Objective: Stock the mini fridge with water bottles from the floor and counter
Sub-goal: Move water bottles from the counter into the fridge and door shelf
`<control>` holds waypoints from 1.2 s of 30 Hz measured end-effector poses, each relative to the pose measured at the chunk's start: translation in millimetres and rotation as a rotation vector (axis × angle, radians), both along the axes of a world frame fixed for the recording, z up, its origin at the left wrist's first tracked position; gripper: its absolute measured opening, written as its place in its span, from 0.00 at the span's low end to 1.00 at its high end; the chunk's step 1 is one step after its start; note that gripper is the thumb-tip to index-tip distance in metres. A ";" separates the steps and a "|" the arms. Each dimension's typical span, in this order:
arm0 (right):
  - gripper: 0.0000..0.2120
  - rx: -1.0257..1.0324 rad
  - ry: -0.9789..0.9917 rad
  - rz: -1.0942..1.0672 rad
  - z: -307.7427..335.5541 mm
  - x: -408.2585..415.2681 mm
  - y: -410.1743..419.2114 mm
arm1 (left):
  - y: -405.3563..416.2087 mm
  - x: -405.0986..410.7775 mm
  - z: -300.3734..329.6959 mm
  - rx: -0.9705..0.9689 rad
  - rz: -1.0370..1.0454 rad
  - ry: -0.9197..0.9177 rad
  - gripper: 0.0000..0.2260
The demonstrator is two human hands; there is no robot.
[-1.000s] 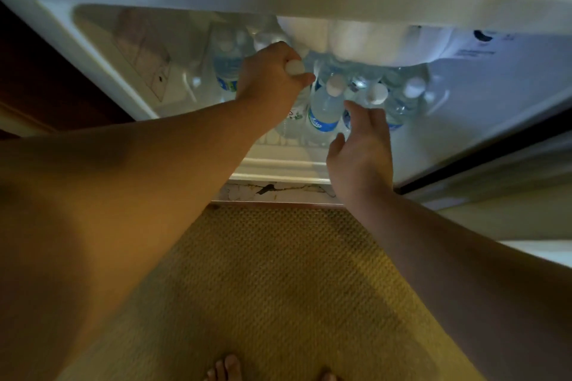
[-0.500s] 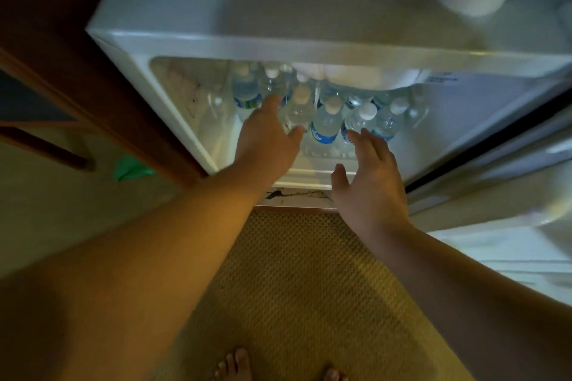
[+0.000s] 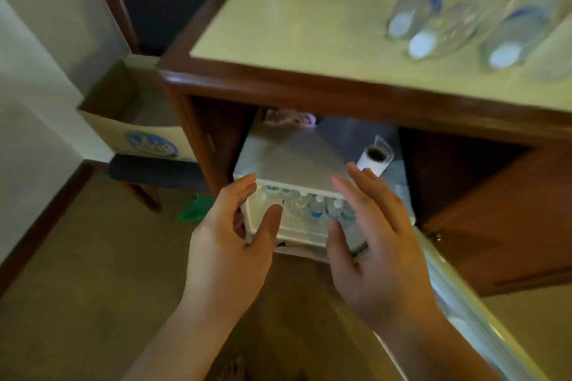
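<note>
**Bottles on the counter could roll**

I am standing over the white mini fridge (image 3: 291, 161), already crowded with clear water bottles (image 3: 315, 207). Three more clear plastic bottles (image 3: 433, 28) are lying loose on the beige counter (image 3: 294, 18), liable to roll if I am grabbing carelessly. My left hand (image 3: 229, 260) and right hand (image 3: 377, 260) are hovering spread and empty.

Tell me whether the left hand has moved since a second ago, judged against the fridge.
Yes. The left hand has pulled back out of the fridge: earlier it gripped a bottle top inside; now it hovers open in front of the opening, holding nothing.
</note>
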State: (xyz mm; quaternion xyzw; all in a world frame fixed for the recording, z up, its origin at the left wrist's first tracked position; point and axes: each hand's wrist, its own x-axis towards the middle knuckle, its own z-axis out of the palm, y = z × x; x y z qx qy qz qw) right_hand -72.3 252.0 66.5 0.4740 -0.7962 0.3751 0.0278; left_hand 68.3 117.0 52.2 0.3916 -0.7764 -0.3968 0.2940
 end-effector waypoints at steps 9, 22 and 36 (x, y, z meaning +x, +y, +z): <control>0.29 -0.102 0.042 -0.027 220.7 11.0 48.0 | 30.8 3.2 224.6 -0.235 -0.109 0.064 0.25; 0.28 0.075 -0.016 -0.253 228.4 -50.5 19.0 | -2.3 -64.7 258.7 -0.157 -0.249 0.056 0.20; 0.27 0.283 -0.198 -0.596 157.7 -159.3 -105.1 | -120.0 -279.7 192.5 0.043 -0.452 -0.380 0.19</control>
